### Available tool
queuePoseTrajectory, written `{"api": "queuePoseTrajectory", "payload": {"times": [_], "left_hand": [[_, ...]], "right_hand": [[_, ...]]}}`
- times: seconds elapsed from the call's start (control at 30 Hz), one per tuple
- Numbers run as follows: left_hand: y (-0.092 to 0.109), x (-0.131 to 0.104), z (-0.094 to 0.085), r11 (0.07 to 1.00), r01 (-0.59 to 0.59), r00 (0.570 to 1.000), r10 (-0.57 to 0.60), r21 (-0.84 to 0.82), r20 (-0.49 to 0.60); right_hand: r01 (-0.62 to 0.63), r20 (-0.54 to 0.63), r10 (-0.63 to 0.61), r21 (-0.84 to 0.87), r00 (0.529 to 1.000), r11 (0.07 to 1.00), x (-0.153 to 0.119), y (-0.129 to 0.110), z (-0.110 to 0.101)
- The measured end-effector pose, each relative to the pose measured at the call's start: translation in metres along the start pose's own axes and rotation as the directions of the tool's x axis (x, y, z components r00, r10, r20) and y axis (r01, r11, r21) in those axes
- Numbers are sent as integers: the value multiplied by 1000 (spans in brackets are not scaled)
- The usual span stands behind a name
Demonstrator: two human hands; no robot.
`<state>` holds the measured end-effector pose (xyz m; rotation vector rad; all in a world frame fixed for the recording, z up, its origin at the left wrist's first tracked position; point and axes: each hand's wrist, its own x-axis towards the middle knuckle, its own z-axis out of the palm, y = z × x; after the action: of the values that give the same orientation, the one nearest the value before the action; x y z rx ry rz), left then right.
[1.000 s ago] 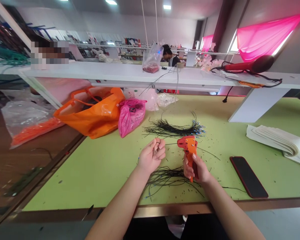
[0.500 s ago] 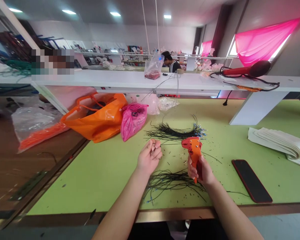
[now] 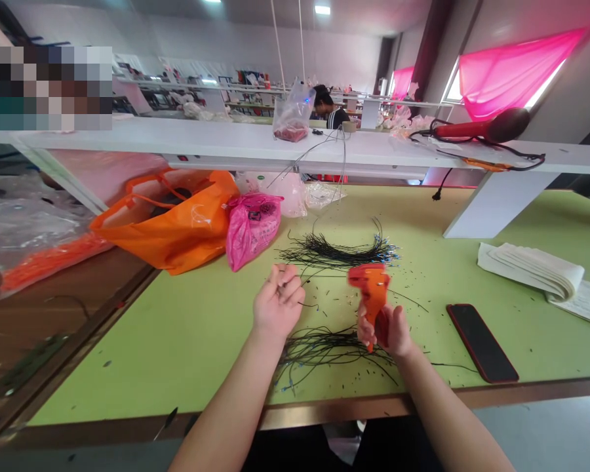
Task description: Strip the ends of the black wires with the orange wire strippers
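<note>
My left hand is closed with its fingers curled round a thin black wire, whose short end sticks out to the right. In my right hand is an orange and red wire stripper, held upright by its handles with its head turned toward the left hand. The stripper is slightly blurred, and what sits in its jaws cannot be made out. Behind both hands lies a bundle of black wires with blue ends. A second bunch of black wires spreads on the green tabletop below them.
A phone and folded white cloth or paper lie at right. An orange bag and a pink bag stand at left. A white shelf crosses behind, carrying a red-handled tool. A person sits beyond.
The view has shifted, sliding the scene left and slightly up. A short wire end now shows beside my left hand, lower than the stripper's head. Both hands keep their grip.
</note>
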<state>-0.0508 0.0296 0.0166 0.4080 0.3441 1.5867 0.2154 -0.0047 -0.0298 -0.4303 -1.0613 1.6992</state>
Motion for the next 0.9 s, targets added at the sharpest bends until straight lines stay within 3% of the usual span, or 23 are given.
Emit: {"api": "queuePoseTrajectory", "payload": {"times": [0.07, 0.1, 0.13, 0.23, 0.33, 0.4, 0.53, 0.63, 0.73, 0.8, 0.9], "left_hand": [[18, 8, -8, 991, -131, 990, 129, -34, -60], [24, 12, -10, 980, -192, 979, 188, -47, -83], [27, 14, -12, 981, -193, 976, 189, -33, -105], [18, 13, -8, 998, -50, 996, 53, 37, -73], [0, 3, 2, 996, 15, 1000, -17, 87, 16], [-7, -3, 6, 990, 6, 998, -13, 139, 54], [-16, -13, 7, 944, -101, 986, 52, 315, 161], [-31, -24, 5, 856, -280, 935, 141, 434, 325], [-46, -39, 2, 726, -474, 843, 213, 498, 494], [-53, -47, -1, 653, -555, 787, 210, 516, 580], [-55, -53, -5, 568, -611, 737, 153, 551, 659]], "right_hand": [[213, -252, -201, 21, 947, 977, -1, -16, -5], [279, -339, -259, 11, 905, 960, -1, -23, -7], [285, -366, -266, -1, 892, 959, 0, -28, -8], [123, -214, -123, -12, 969, 992, 3, -21, -7], [54, -68, -57, -40, 996, 998, 8, 1, 0], [24, -40, -26, -65, 999, 998, 10, 13, 4], [-27, -89, 21, -66, 996, 997, 12, 22, 4], [-32, -123, 20, -90, 992, 995, 12, 24, 2], [-42, -126, 27, -113, 992, 993, 13, 28, 0], [-51, -123, 38, -108, 992, 993, 13, 29, 0], [-50, -114, 38, -103, 993, 993, 14, 29, 1]]}}
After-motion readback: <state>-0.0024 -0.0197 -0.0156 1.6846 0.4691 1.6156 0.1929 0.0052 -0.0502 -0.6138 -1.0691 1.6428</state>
